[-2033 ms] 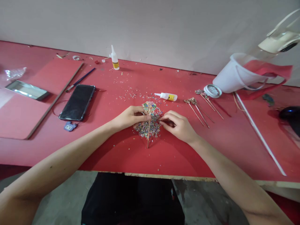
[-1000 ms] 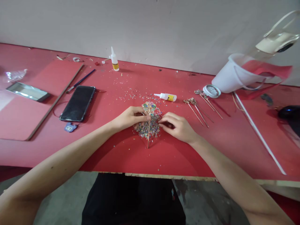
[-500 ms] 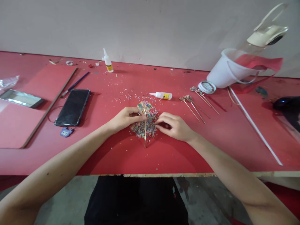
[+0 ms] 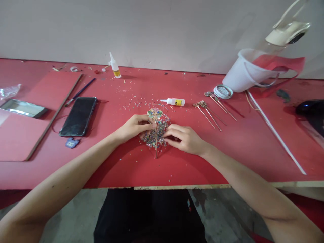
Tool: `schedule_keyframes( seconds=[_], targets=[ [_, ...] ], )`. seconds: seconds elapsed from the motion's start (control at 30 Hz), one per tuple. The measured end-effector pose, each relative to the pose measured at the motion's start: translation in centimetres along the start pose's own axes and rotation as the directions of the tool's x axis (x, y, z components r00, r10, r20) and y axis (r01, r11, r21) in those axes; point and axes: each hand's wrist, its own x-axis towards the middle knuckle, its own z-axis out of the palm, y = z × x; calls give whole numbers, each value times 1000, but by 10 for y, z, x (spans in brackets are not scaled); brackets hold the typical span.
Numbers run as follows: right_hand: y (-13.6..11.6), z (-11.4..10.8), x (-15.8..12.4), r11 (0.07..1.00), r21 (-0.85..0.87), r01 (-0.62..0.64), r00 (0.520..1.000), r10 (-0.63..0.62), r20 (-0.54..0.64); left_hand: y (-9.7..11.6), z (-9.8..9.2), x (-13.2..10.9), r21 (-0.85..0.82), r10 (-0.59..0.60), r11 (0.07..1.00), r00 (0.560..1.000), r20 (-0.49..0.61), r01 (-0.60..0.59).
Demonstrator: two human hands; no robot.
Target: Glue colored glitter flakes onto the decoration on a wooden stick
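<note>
Between the thumb and fingers of my left hand is a gold hairpin, its stem pointing toward the table's front edge. Its flower-shaped head, set with colored pieces, shows just beyond the fingers. Beneath the hairpin lies a pile of small shiny multicolored chips, partly covered by the left fingers. My right hand has its fingertips pinched together at the pile's right edge; whatever is between them is too small to make out. A small white glue bottle with a yellow label lies just past the pile.
Several more hairpins lie to the right, near a round white lid and a white bucket. A second glue bottle stands at the back. On the left are a phone, a paintbrush and a red board.
My right hand has shifted slightly left and down at the chips. The left hand keeps its hold on the hairpin. The camera view has moved a little.
</note>
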Motion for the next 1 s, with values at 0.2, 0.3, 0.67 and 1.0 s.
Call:
schedule_keyframes(
  seconds=[0.2, 0.3, 0.67, 1.0],
  targets=[
    [-2, 1, 0, 996, -42, -75, 997, 74, -28, -4, -1, 1, -42, 18, 999, 1000, -5, -19],
    [-2, 1, 0, 997, -30, -71, 997, 70, -33, -5, -2, 1, -50, 23, 998, 1000, 3, -22],
    [-1, 0, 0, 992, -35, -124, 992, 122, -40, -4, -2, 0, -49, 13, 999, 1000, -7, -13],
    [-1, 0, 0, 992, -17, -127, 990, 126, -56, -6, -4, 2, -37, 23, 999, 1000, 7, -23]
  ],
)
